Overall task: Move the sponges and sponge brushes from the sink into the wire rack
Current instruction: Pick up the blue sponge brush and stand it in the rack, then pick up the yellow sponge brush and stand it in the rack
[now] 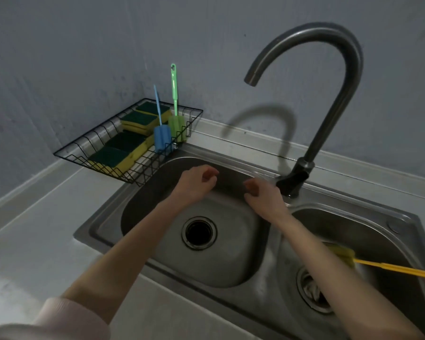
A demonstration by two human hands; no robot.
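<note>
The black wire rack sits on the counter at the back left and holds several yellow sponges with green tops. A blue sponge brush and a green sponge brush stand upright in its right end. A yellow sponge brush lies in the right basin of the steel sink, its handle running off to the right, partly hidden by my right forearm. My left hand and my right hand hover over the left basin, fingers loosely curled, holding nothing.
A dark curved faucet rises behind the divider between the basins. The left basin has an open drain; the right drain has a strainer. Grey walls enclose the counter corner behind the rack.
</note>
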